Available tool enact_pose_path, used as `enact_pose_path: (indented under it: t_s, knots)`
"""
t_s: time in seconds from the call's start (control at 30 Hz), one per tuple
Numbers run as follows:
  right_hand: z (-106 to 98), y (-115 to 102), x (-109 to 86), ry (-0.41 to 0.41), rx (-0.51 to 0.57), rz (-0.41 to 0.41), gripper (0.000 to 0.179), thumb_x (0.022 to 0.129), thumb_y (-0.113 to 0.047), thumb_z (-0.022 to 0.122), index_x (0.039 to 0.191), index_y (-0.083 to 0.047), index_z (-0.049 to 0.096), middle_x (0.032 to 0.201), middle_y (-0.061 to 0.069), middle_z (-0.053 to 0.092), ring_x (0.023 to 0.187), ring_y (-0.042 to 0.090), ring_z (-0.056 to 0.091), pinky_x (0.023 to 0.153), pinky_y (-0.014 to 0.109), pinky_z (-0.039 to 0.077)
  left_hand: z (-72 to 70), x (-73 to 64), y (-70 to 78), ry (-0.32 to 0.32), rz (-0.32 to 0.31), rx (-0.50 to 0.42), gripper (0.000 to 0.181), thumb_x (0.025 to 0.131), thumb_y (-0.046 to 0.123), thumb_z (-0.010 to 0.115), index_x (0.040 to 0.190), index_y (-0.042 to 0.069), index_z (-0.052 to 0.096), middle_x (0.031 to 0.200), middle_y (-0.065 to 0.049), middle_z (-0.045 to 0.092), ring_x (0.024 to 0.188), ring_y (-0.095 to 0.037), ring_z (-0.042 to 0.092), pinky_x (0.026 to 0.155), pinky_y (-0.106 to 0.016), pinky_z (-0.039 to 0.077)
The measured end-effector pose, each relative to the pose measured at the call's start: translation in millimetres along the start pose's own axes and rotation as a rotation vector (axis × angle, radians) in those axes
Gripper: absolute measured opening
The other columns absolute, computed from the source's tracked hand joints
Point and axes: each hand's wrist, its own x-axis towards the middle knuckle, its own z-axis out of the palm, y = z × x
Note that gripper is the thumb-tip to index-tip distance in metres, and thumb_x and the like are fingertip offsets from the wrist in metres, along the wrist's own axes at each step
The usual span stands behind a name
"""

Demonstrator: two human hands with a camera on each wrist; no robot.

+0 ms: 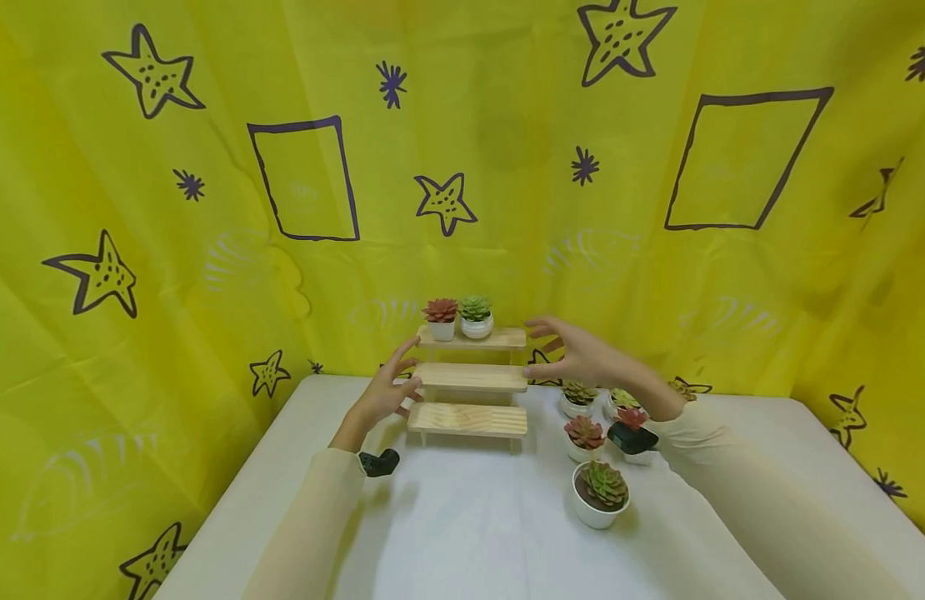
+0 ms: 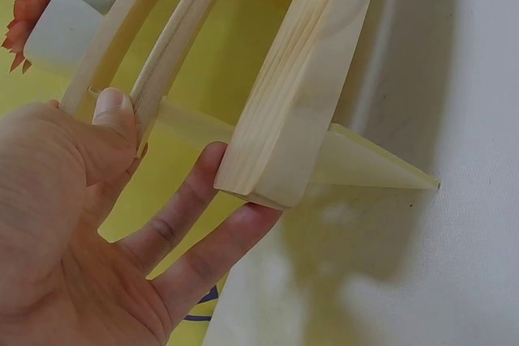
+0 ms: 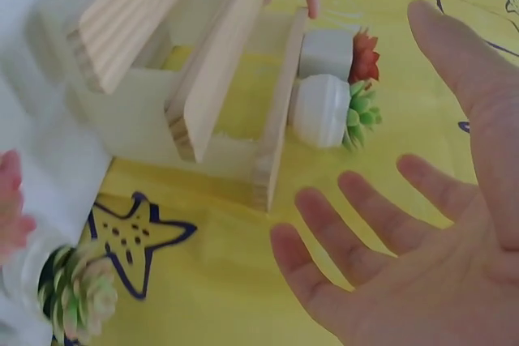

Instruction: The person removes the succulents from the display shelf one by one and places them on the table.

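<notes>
A three-tier wooden display stand (image 1: 470,377) with pale side supports stands at the back of the table. On its top tier sit a red succulent (image 1: 442,317) in a squarish white pot and a green succulent (image 1: 476,315) in a rounded one. My left hand (image 1: 380,395) is at the stand's left end. In the left wrist view its thumb rests by the middle tier, and two extended fingertips touch the end of the lowest tier (image 2: 284,111). With fingers spread, my right hand (image 1: 586,354) hovers beside the stand's right end, holding nothing.
Several potted succulents group on the right under my right forearm, including a red one (image 1: 584,433) and a larger green one (image 1: 602,490) nearer me. A yellow curtain (image 1: 500,150) with star drawings hangs right behind the white table (image 1: 462,533).
</notes>
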Motion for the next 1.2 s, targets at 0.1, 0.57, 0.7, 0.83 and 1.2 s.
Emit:
enact_pose_path:
  t_s: [0.1,0.57,0.7,0.83,1.2]
  knots:
    - [5.2,-1.1,12.0,0.032,0.033,0.042,0.084,0.093,-0.035,0.079,0.158,-0.008,0.034,0.154,0.026,0.042,0.133,0.048,0.05,0.101,0.059,0.048,-0.4,0.7,-1.1,-0.004,0.002,-0.006,0.075,0.106,0.007,0.056,0.162,0.044,0.023,0.163,-0.022,0.03,0.092,-0.031,0.072,0.06,-0.05,0.059]
    - [35.2,-2.3,63.5,0.264,0.307,0.19,0.082,0.095,-0.026,0.076,0.159,-0.005,0.03,0.153,0.026,0.042,0.136,0.044,0.047,0.106,0.054,0.046,0.1,1.9,-1.4,-0.002,0.005,-0.001,0.075,0.106,0.007,0.056,0.162,0.045,0.023,0.163,-0.021,0.031,0.093,-0.034,0.072,0.058,-0.045,0.059]
    - [43.2,-3.4,73.7,0.299,0.316,0.215,0.083,0.094,-0.027,0.077,0.159,-0.005,0.03,0.153,0.024,0.043,0.138,0.042,0.045,0.108,0.053,0.045,0.1,1.7,-1.4,-0.001,0.0,0.001,0.075,0.106,0.007,0.055,0.162,0.044,0.023,0.163,-0.021,0.03,0.093,-0.032,0.072,0.06,-0.049,0.059]
    - [48.7,-6.9,80.5,0.323,0.337,0.238,0.084,0.094,-0.029,0.078,0.159,-0.005,0.03,0.154,0.024,0.042,0.14,0.041,0.043,0.108,0.053,0.044,0.1,1.1,-0.5,0.004,0.003,0.005,0.075,0.106,0.006,0.055,0.162,0.044,0.023,0.163,-0.022,0.03,0.093,-0.033,0.072,0.06,-0.051,0.059]
    - [62.2,-7.7,93.0,0.356,0.345,0.267,0.081,0.094,-0.027,0.077,0.157,-0.004,0.032,0.149,0.025,0.045,0.136,0.04,0.046,0.104,0.052,0.047,0.2,-0.3,0.7,0.0,0.008,0.001,0.075,0.106,0.005,0.055,0.162,0.044,0.023,0.164,-0.022,0.03,0.094,-0.035,0.072,0.061,-0.05,0.059]
